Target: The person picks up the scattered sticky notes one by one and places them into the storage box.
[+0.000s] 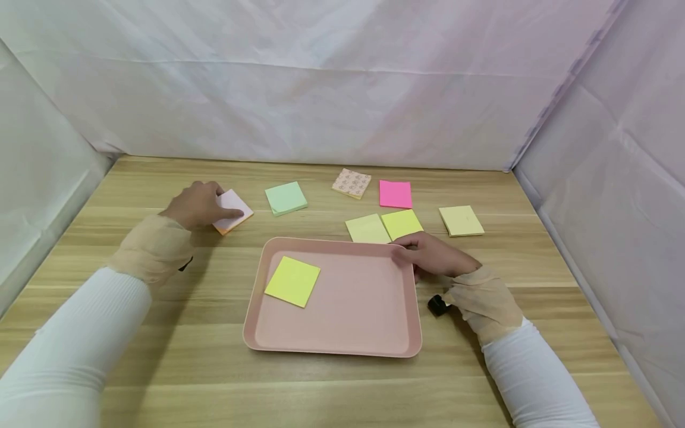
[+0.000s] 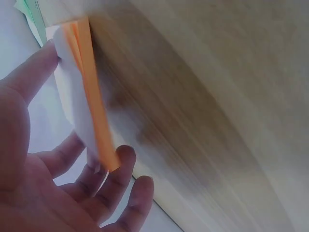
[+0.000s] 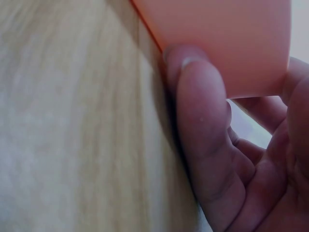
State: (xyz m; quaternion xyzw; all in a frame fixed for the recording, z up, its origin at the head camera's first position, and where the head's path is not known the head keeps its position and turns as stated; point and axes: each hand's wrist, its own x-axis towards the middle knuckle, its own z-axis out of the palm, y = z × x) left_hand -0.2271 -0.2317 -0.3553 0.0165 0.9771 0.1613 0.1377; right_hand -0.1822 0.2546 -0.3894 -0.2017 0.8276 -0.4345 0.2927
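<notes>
Pinching 1 of prob. 8 pads point(image 1: 236, 204) w/ L hand point(image 1: 195, 205).

Pink round-cornered tray point(image 1: 355, 309), upright, long axis nine-to-three o'clock. White-and-orange note pad point(image 1: 233, 205) outside it at ten o'clock, orange edge toward six.

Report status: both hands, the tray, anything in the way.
Left hand holding white pad with orange edge. Right hand gripping far right corner of pink tray. One yellow pad in tray. No obstruction visible between left hand and tray.
</notes>
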